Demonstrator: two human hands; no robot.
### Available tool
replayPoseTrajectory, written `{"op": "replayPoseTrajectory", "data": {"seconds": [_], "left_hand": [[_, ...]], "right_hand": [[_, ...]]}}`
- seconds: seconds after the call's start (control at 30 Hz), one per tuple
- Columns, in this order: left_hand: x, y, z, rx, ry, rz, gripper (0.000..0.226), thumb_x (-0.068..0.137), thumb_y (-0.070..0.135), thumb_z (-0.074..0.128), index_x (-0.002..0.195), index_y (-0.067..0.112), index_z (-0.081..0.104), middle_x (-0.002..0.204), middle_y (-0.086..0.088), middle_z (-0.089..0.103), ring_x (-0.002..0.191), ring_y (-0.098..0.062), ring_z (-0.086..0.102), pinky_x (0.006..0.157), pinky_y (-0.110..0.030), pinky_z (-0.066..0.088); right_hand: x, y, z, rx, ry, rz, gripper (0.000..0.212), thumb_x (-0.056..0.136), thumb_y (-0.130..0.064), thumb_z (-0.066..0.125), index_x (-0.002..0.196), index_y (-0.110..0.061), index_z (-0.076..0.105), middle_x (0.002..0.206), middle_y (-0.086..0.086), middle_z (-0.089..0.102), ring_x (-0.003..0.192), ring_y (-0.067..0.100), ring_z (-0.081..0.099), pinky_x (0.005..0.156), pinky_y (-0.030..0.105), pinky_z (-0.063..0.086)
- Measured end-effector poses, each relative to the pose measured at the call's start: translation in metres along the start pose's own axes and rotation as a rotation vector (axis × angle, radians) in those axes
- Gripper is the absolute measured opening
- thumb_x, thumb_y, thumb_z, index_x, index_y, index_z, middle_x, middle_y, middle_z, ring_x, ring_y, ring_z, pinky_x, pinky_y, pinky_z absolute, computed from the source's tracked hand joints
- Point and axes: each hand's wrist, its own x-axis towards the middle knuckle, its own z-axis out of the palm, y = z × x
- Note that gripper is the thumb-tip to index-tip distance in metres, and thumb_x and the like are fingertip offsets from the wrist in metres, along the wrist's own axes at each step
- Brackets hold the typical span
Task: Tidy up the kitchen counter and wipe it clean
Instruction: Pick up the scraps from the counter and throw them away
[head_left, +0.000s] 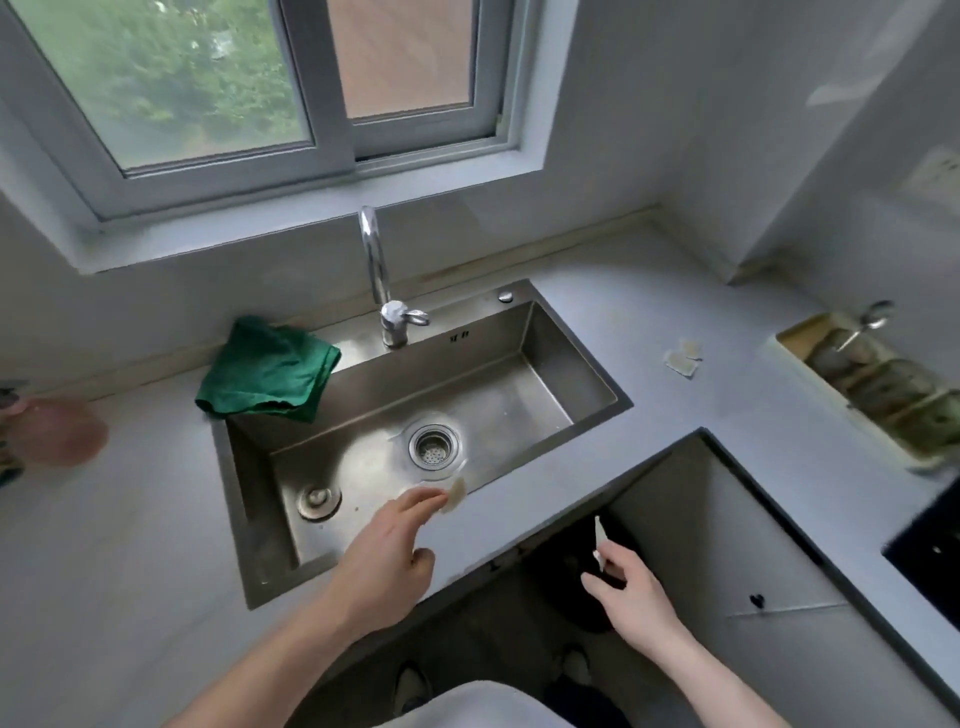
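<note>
Your counter (597, 322) runs pale grey around an inner corner under the window (249, 93), and the steel sink (566, 358) is set into it, its tap (382, 280) standing at the back rim. A green cloth (267, 371) lies crumpled on the sink's back left corner, part on the rim, part on the counter. At the far right a white tray (800, 358) sits on the counter with a spoon (865, 325) lying in its far end. Between sink and tray two small pale scraps (683, 358) lie together on the counter. In the sink basin the drain (435, 447) is near the middle and a round plug (318, 500) lies toward the front left. Your left hand (384, 561) reaches over the sink's front rim, fingers stretched out, grip apart, fingertips touching a pale scrap (456, 493) by the front wall; you can't tell whether the scrap is pinched. Your right hand (631, 587) is off the counter's front edge, above the dark floor, its grip clamped on a thin white sliver (600, 535) between thumb and fingers, and the sliver points up.
</note>
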Motion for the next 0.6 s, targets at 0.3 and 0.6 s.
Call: {"op": "replayPoseTrajectory", "data": {"seconds": [0.3,0.6], "left_hand": [[0.049,0.085,0.081,0.017,-0.158,0.017,0.063,0.088,0.010,0.052,0.147,0.032,0.048,0.148,0.024,0.040,0.128,-0.003,0.048,0.105,-0.021,0.042],[0.079,0.147,0.139,0.097,-0.151,-0.056,0.065,0.083,0.011,0.049,0.145,0.030,0.052,0.143,0.025,0.045,0.125,-0.003,0.049,0.102,-0.018,0.040]], "right_hand": [[0.054,0.072,-0.078,0.013,-0.062,0.220,0.068,0.093,-0.029,0.070,0.152,-0.009,0.042,0.153,0.005,0.048,0.137,0.021,0.049,0.107,0.027,0.037],[0.112,0.098,-0.134,-0.095,-0.240,0.208,0.066,0.097,-0.030,0.064,0.155,-0.012,0.038,0.161,0.003,0.036,0.145,0.022,0.040,0.114,0.027,0.031]]}}
